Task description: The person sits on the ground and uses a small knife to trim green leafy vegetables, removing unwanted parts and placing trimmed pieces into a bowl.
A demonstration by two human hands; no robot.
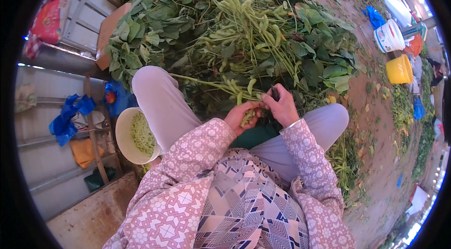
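Note:
My left hand (240,116) is curled around several green soybean pods (248,117). Touching its fingertips, my right hand (283,104) grips a small dark tool (275,93), whose working end is hidden. A cut-looking soybean stem (201,80) with pods on it runs from my left knee to where the fingers meet. Right in front of my legs rises a big heap of soybean plants (243,34), leaves and pods tangled together. By my left thigh stands a pale plastic bucket (123,136) holding many loose green pods (141,134).
A cardboard box (107,37) borders the heap at left, near a metal-framed wall (53,83) with blue plastic bags (68,118). On the earthen floor (384,150) to the right are a white bucket (389,36), a yellow bucket (399,69) and scattered plants.

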